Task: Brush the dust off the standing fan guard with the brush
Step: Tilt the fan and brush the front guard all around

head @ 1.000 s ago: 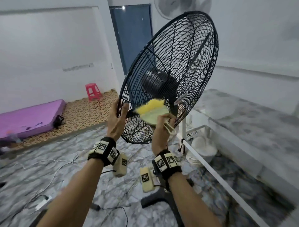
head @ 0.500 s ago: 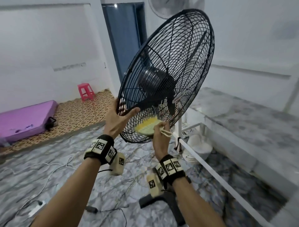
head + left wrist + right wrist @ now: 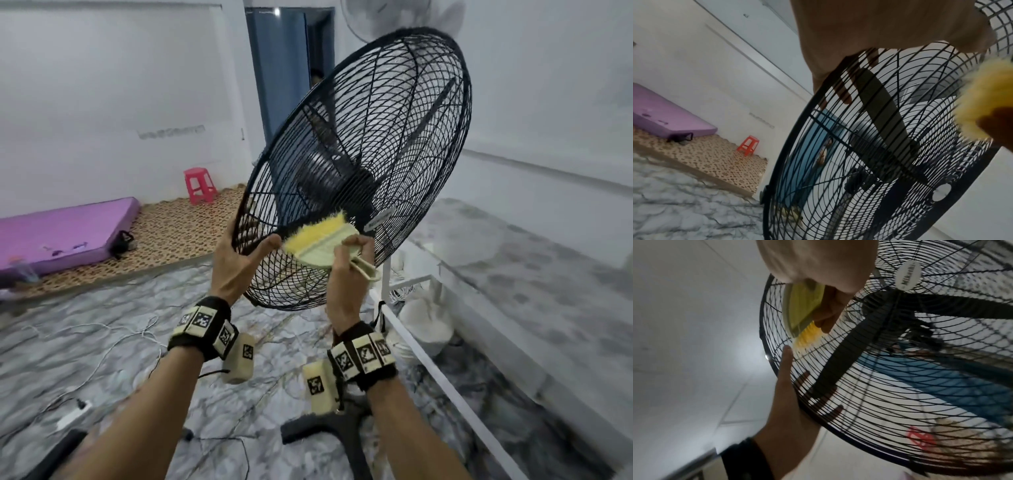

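The black wire fan guard of a standing fan tilts back in front of me, its dark blades behind the wires. My left hand grips the guard's lower left rim, fingers hooked behind the wires, thumb across the front. My right hand grips a pale green brush by its handle. Its yellow bristles press against the lower front wires, just right of my left thumb. A white badge marks the guard's centre.
The fan's black base stands on the grey marbled floor between my forearms. A white metal frame and a raised marbled ledge lie to the right. Cables cross the floor on the left. A purple mattress and red stool sit far left.
The brush has swept back up the guard from its low point near the bottom rim. My left thumb stays across the front wires. The guard appears tilted further back.
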### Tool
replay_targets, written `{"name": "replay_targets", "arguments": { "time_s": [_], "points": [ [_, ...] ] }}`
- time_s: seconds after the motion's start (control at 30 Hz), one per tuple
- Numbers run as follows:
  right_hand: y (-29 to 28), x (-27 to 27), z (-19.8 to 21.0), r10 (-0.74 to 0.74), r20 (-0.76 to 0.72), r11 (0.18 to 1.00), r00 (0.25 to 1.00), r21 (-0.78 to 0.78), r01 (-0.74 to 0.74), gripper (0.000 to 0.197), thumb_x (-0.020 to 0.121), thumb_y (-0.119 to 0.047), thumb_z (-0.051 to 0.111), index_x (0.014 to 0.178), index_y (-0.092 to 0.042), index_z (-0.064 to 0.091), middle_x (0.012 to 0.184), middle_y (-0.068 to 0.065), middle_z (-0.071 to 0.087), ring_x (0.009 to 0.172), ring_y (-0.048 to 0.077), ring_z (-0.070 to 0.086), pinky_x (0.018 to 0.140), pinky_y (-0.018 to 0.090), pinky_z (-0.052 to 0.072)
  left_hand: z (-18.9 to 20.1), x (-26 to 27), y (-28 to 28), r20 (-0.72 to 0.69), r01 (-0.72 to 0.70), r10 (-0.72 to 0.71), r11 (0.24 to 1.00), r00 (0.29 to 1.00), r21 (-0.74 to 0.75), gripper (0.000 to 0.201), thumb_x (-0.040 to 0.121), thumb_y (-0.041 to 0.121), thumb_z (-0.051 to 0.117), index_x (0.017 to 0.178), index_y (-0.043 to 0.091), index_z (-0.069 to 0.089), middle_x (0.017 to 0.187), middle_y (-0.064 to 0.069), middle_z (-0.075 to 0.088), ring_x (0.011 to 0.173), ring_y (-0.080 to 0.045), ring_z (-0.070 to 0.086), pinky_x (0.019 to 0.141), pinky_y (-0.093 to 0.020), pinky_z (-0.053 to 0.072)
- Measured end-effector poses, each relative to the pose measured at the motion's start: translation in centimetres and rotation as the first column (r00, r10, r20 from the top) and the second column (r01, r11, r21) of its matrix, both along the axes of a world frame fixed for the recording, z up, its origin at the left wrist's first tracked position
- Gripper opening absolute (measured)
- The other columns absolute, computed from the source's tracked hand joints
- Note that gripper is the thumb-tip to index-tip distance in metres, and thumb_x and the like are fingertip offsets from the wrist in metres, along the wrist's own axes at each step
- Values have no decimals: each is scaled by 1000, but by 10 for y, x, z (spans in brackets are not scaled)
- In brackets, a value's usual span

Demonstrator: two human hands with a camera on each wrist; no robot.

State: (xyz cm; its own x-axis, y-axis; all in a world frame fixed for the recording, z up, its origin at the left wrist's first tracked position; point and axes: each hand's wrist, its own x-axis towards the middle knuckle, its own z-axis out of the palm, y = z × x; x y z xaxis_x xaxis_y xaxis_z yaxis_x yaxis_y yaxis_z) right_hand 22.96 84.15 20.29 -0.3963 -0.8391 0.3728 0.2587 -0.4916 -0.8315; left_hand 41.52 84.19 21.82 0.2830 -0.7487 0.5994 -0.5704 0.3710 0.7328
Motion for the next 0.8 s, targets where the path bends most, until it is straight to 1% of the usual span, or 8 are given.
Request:
{"name": "replay_targets", "arguments": {
  "time_s": [0.1, 0.2, 0.27, 0.37, 0.47, 0.57, 0.73, 0.8],
  "points": [
    [-1, 15, -14, 46, -10, 996, 999, 73, -46, 11, 96, -2, 52, 98, -10, 46, 79, 5, 51, 57, 5, 45, 51, 24, 38, 3, -1, -5, 15, -20, 19, 1000, 1000, 17, 103, 76, 82, 65, 156, 22, 39, 128, 0, 67, 112, -4, 65, 89, -24, 58],
    [2, 5, -42, 206, -96, 959, 974, 218, -181, 7, 99, -14, 53, 97, -19, 48, 80, 4, 57, 60, 5, 51, 57, 30, 42, 4, 3, -5, 36, -39, 39, 999, 999, 12, 111, 71, 92, 60, 151, 17, 45, 124, 3, 67, 109, 2, 64, 89, -34, 59],
    [-4, -13, -35, 179, -66, 971, 982, 174, -165, 9, 99, -14, 53, 94, -22, 50, 80, -1, 60, 63, 2, 53, 59, 31, 47, 2, 7, -4, 52, -41, 41, 999, 998, 9, 114, 70, 94, 58, 151, 16, 45, 128, -1, 67, 112, -9, 65, 88, -33, 56],
    [-19, -26, -12, 102, 135, 990, 986, 79, -113, 14, 96, -16, 55, 92, -29, 52, 83, -4, 63, 74, 16, 61, 62, 37, 54, -2, 7, -2, 41, -32, 32, 999, 999, -3, 113, 70, 94, 59, 149, 14, 47, 131, -6, 66, 117, -19, 63, 90, -31, 52],
    [-26, -17, -8, 148, 21, 976, 989, 158, -150, 10, 96, -7, 56, 96, -13, 48, 88, 3, 59, 68, 3, 60, 57, 28, 53, 1, 2, -4, 28, -54, 54, 999, 998, -7, 113, 71, 91, 60, 153, 16, 44, 138, -5, 63, 120, -17, 60, 94, -30, 48],
    [-26, -15, -22, 242, -124, 936, 962, 291, -198, 12, 95, -9, 57, 95, -11, 46, 92, 9, 61, 70, 15, 63, 50, 24, 50, 2, 1, -3, 27, -87, 87, 996, 996, -24, 110, 69, 88, 66, 150, 18, 46, 135, -2, 63, 118, -15, 61, 93, -32, 52],
    [-33, -24, 4, 115, -38, 982, 993, 156, -108, 7, 97, -6, 55, 97, -5, 49, 90, 7, 61, 64, 1, 60, 52, 16, 50, -6, -2, 2, 8, -14, 14, 999, 1000, -31, 90, 65, 69, 85, 138, 33, 48, 124, 6, 65, 113, -6, 65, 92, -28, 57],
    [-34, -19, 4, 124, -50, 977, 991, 179, -113, 9, 96, -6, 56, 96, -7, 48, 90, 7, 60, 67, 9, 61, 54, 19, 51, -5, 0, -1, -7, -22, 22, 1000, 1000, -14, 97, 64, 73, 82, 142, 27, 48, 127, 2, 66, 114, -12, 65, 91, -29, 56]
  ]
}}
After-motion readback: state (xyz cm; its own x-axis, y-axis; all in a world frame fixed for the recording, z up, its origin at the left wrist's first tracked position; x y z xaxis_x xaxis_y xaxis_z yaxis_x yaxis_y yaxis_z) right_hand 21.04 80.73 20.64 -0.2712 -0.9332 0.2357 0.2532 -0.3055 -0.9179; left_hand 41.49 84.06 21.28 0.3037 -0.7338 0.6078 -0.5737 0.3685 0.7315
